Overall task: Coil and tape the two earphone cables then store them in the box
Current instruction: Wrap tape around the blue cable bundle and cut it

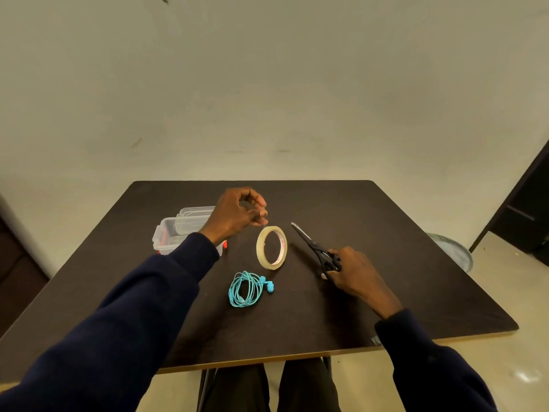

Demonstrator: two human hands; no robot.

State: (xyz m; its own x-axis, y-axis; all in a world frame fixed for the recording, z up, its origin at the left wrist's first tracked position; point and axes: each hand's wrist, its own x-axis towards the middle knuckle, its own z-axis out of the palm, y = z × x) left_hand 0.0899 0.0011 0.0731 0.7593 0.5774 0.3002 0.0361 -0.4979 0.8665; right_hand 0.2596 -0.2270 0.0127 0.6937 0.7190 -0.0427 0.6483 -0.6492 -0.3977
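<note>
Now, coiled blue earphones [246,289] lie on the dark table [386,292], near its front middle
Cable wound in a loose loop, buds at its right; just beyond, a tape roll [271,247] stands on edge; left hand [237,215], grip pinching a small tape piece [263,220], hovers by the clear box [169,233]; right hand [350,270], grip closed round black scissors [315,248]; pale wall [267,84] behind, light floor [505,367]
</note>
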